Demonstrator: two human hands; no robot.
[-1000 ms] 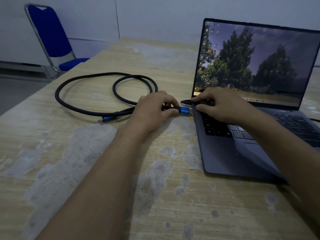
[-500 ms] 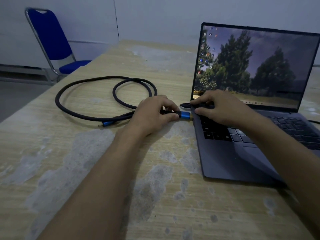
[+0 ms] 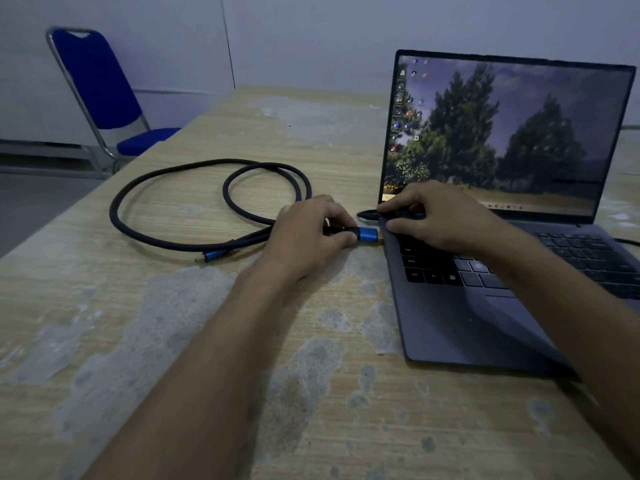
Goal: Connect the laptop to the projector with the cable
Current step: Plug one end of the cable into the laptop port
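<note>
A black braided cable (image 3: 166,181) lies looped on the wooden table (image 3: 173,341), left of an open grey laptop (image 3: 450,317) with its screen lit. My left hand (image 3: 308,233) pinches the cable's blue plug (image 3: 367,234), whose gold tip touches the laptop's left edge. My right hand (image 3: 436,216) rests flat on the laptop's upper left corner, fingers spread over the keys, pressing it down. The cable's other blue plug (image 3: 213,255) lies loose on the table. A second dark plug (image 3: 369,214) sits in the laptop's side just behind. No projector is in view.
A blue folding chair (image 3: 100,88) with a metal frame stands beyond the table's far left corner. A thin dark cable (image 3: 628,241) leaves the laptop's right side. A pale wall runs behind the table.
The blue plug has slid slightly right, its tip now against the laptop's side. Both hands keep their hold; the view has dropped a little.
</note>
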